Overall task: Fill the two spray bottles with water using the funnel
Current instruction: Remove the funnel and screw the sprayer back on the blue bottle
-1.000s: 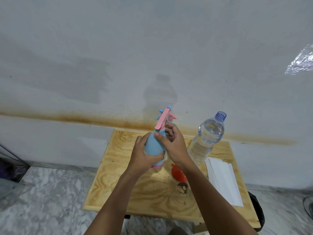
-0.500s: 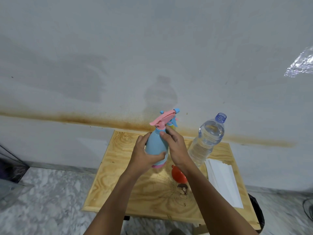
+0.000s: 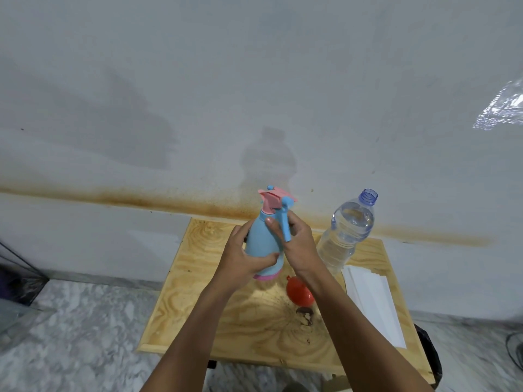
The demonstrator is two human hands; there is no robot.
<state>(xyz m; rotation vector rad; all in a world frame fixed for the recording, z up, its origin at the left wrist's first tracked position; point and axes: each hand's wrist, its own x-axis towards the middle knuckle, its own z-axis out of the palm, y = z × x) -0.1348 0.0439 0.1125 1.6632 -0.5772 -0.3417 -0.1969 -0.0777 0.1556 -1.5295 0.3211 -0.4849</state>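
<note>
A light blue spray bottle [image 3: 261,240] with a pink trigger head [image 3: 273,200] and pink base stands upright at the back middle of the wooden table [image 3: 203,292]. My left hand [image 3: 240,258] grips its body from the left. My right hand [image 3: 300,246] holds its neck from the right, thumb on the front and the blue trigger lever beside the fingers. A red funnel [image 3: 298,291] lies on the table just below my right wrist. A clear water bottle [image 3: 346,234] with no cap stands to the right. Only one spray bottle is in view.
A stack of white paper [image 3: 373,301] lies along the table's right side. A dark stain [image 3: 305,316] marks the wood near the funnel. The white wall stands right behind the table. Marble floor surrounds it, with a black bag [image 3: 430,360] at the lower right.
The pink spray head has turned round on the bottle, its nozzle swinging from right to left. My right hand shifted its hold on the neck; my left hand kept gripping the body.
</note>
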